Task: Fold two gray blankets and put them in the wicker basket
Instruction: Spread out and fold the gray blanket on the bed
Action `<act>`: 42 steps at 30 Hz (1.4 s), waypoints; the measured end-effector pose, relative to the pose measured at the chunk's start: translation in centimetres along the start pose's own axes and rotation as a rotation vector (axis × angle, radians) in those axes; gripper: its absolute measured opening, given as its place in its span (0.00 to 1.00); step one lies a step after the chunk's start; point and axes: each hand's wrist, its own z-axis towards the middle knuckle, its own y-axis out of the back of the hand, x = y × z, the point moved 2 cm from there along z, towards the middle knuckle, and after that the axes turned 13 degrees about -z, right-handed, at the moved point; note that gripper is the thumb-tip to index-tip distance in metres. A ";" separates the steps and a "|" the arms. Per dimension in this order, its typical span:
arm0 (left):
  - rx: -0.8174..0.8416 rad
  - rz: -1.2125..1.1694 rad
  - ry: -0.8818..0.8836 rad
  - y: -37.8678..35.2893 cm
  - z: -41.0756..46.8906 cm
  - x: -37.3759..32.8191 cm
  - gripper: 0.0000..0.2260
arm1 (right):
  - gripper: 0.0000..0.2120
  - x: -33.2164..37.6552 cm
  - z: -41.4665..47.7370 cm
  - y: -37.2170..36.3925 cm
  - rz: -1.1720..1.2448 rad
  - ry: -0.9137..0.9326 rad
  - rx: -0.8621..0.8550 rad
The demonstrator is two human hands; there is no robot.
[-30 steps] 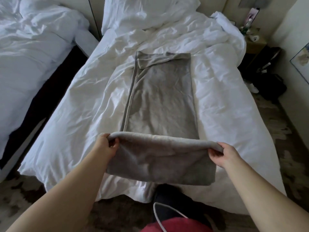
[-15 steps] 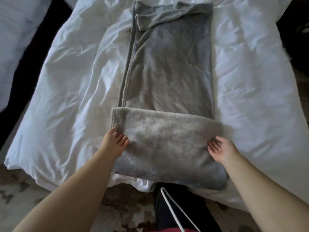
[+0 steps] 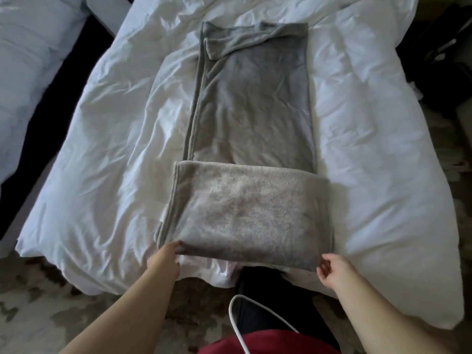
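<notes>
One gray blanket (image 3: 250, 118) lies on the bed (image 3: 102, 149) just beyond your two grips, its near end folded over. Your left grip (image 3: 166, 256) touches one near corner and your right grip (image 3: 332, 272) curls beside the other. Whether they are grasping or released cannot be told.

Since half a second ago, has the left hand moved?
Yes. The left hand slid toward the near edge of the duvet, to the near-left corner of the gray blanket.

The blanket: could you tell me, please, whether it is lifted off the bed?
No, the blanket lies flat on the bed, with its near end folded over.
</notes>
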 end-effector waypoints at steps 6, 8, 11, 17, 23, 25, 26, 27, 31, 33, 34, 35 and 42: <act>0.006 -0.230 0.202 -1.6 -0.3 1.9 0.33 | 0.13 -2.0 1.4 -0.6 0.061 -0.094 0.061; 0.002 -0.269 0.210 -2.3 -0.1 1.8 0.35 | 0.18 -1.7 1.1 -1.3 0.121 -0.101 0.096; -0.056 -0.329 0.224 -2.9 -0.3 1.2 0.33 | 0.23 -0.9 0.3 -2.2 0.161 -0.105 0.096; -0.029 -0.395 0.225 -3.0 -3.0 -0.7 0.30 | 0.14 -0.4 -2.5 -1.6 0.173 -0.025 0.133; 0.132 -0.372 0.150 -0.3 -8.3 -3.4 0.28 | 0.10 0.0 -7.6 1.7 0.252 0.173 0.131; 0.216 -0.359 0.107 0.7 -10.1 -4.3 0.26 | 0.14 0.3 -9.9 2.8 0.272 0.249 0.147; 0.255 -0.356 0.087 1.3 -11.0 -4.6 0.26 | 0.19 0.2 -11.1 3.3 0.283 0.288 0.158; 0.288 -0.356 0.068 2.0 -11.8 -4.8 0.25 | 0.21 0.0 -12.3 3.8 0.288 0.325 0.172; 0.333 -0.362 0.019 6.0 -14.8 -4.5 0.24 | 0.17 -2.7 -15.5 6.1 0.290 0.406 0.221; 0.319 -0.347 0.018 8.8 -15.4 -3.6 0.24 | 0.17 -5.3 -16.0 7.6 0.293 0.409 0.227; 0.310 -0.337 0.026 10.3 -15.5 -3.0 0.25 | 0.18 -6.8 -16.0 8.3 0.289 0.403 0.228; 0.296 -0.327 0.039 11.8 -15.5 -2.3 0.25 | 0.20 -8.4 -16.0 9.0 0.279 0.393 0.227; 0.212 -0.294 0.121 20.4 -14.5 1.9 0.30 | 0.25 -17.2 -15.6 12.1 0.298 0.245 0.180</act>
